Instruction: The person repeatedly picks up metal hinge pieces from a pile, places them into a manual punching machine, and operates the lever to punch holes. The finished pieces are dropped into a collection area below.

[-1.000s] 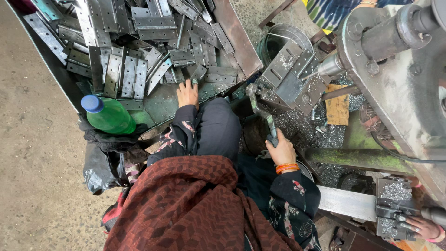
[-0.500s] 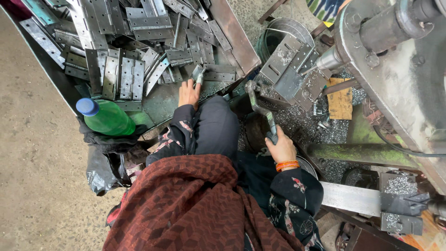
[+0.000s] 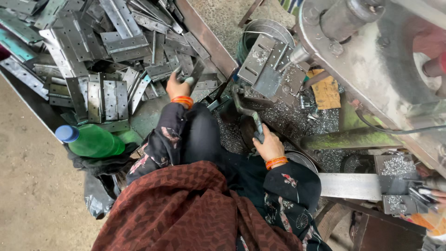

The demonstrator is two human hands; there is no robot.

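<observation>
The left hand [image 3: 178, 87] is closed around a flat metal hinge plate [image 3: 194, 74], held at the near edge of the heap of hinge plates [image 3: 107, 60] in the tray. The right hand [image 3: 268, 146] is clenched on the machine lever [image 3: 248, 114], below the angled metal fixture [image 3: 269, 69]. A green bottle [image 3: 93, 141] lies beside the left sleeve.

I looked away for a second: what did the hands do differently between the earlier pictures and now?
The left hand, flat on the tray's edge a second ago, has picked up a metal hinge plate from the pile of hinges and lifted it. The right hand still grips the machine's lever handle. The green bottle has not moved.
</observation>
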